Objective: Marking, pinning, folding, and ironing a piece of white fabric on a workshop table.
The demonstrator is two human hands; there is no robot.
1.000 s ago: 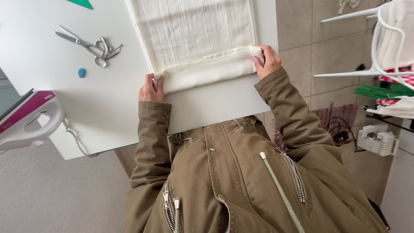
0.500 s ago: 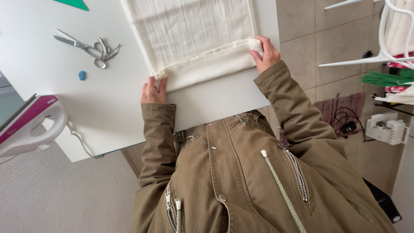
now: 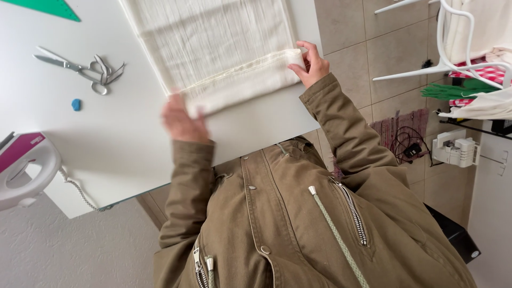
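Cream crinkle-textured cloth (image 3: pixel 213 48) on a white table (image 3: pixel 122 133). Silver scissors (image 3: pixel 80 66), a blue chalk piece (image 3: pixel 76 104) and a green triangle ruler (image 3: pixel 45 8) upper left. Magenta-and-white iron (image 3: pixel 21 168) at left. Olive-brown jacket (image 3: pixel 298 224) below.

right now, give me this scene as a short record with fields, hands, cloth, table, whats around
left hand: left hand blurred, at the near left corner of the folded hem; grip unclear
right hand: right hand pinches the hem's right end
cloth: cream fabric flat on the table, near edge folded over
table: white table
on table: scissors, blue chalk piece, green ruler, iron at the left edge
beside: white chair on a tiled floor
clothing: olive jacket
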